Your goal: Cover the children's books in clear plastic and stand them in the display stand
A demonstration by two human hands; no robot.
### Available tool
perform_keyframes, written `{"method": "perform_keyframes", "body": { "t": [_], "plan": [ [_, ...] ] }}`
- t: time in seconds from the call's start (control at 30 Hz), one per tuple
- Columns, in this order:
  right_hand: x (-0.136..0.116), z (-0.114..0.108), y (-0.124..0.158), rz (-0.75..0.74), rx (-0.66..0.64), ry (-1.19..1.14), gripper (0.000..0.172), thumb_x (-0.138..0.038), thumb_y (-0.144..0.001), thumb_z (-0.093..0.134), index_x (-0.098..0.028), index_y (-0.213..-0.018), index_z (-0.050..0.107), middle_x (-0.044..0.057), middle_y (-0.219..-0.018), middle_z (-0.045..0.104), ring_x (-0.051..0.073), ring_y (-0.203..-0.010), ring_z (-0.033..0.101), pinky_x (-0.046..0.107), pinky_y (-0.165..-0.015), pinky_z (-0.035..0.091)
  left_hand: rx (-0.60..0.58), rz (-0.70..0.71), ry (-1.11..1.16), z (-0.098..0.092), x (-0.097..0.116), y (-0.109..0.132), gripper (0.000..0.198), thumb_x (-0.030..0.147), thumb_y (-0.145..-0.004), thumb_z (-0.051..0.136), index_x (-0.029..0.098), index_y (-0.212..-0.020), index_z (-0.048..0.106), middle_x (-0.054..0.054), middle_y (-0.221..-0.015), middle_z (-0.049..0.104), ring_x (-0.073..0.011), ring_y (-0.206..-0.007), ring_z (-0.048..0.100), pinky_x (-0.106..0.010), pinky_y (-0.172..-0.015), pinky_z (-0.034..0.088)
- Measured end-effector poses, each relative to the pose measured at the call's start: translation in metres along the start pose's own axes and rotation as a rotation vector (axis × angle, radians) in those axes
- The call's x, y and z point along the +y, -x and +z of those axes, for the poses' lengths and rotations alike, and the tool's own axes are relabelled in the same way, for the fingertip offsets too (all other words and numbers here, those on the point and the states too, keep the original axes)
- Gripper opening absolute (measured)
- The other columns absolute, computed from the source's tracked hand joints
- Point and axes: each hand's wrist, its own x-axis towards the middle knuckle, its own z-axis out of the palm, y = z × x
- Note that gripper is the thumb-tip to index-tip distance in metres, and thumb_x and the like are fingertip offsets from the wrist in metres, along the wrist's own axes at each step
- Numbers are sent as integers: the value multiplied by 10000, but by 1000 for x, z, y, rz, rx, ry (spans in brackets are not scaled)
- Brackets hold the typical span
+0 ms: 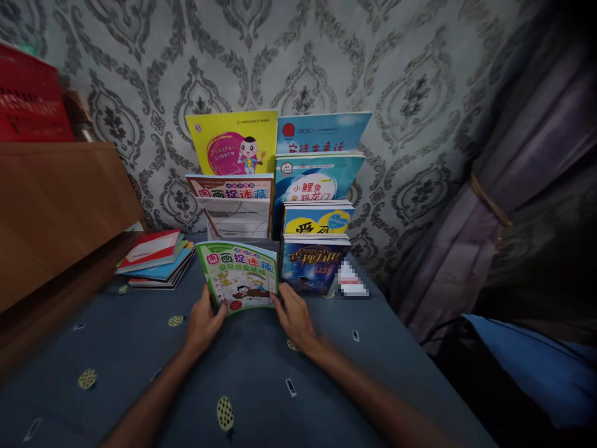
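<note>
A green-edged picture book (pixel 243 277) is held upright, tilted slightly, between both hands. My left hand (pixel 203 318) grips its lower left side with the thumb on the cover. On the lower right edge, my right hand (pixel 295 316) is closed, thumb in front. Directly behind stands a tiered row of upright books: a yellow book (pixel 233 146) at the back left, then a brown-edged book (pixel 228 186) and a pale grey one (pixel 240 218). Just right of my right hand's fingers is a dark blue book (pixel 313 267) at the front of the right column.
Behind the dark blue book rise a yellow-and-blue book (pixel 319 219), a teal book (pixel 321 177) and a blue book (pixel 324 127). A stack of thin books (pixel 156 258) lies at left beside a wooden cabinet (pixel 60 205). The patterned cloth (pixel 261 379) ends near a curtain (pixel 466 249) at right.
</note>
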Motion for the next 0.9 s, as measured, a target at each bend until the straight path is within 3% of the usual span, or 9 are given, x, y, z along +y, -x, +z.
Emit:
{"method": "perform_keyframes", "body": {
  "t": [0.23,0.4,0.57,0.9],
  "plan": [
    [3,8,-9,62,2,35,188,-264,-1026,404,-219,-941,565,80,-903,630,229,-832,618,330,-752,514,-19,-18,-23,-5,5,-7,352,421,-841,531,192,-1107,537,-28,-794,685,-209,-667,632,-316,-640,484],
    [6,9,-15,48,-9,36,191,-272,-1018,403,-226,-885,532,72,-878,614,231,-809,609,329,-726,506,7,27,-28,-8,5,-18,371,377,-852,525,199,-1178,535,-46,-882,716,-235,-788,674,-323,-685,501],
    [6,11,-26,35,-13,43,201,-267,-1012,398,-235,-841,498,65,-862,603,224,-795,593,328,-722,497,27,45,-51,-11,6,-27,393,383,-860,514,178,-1194,535,-41,-828,689,-212,-653,626,-306,-626,464],
    [0,-1,-55,-14,4,52,168,-274,-998,427,-235,-849,494,74,-864,622,233,-804,603,331,-721,484,76,99,-111,-23,15,-50,360,362,-868,523,165,-1170,520,10,-697,575,-205,-612,580,-291,-603,421]
  ]
}}
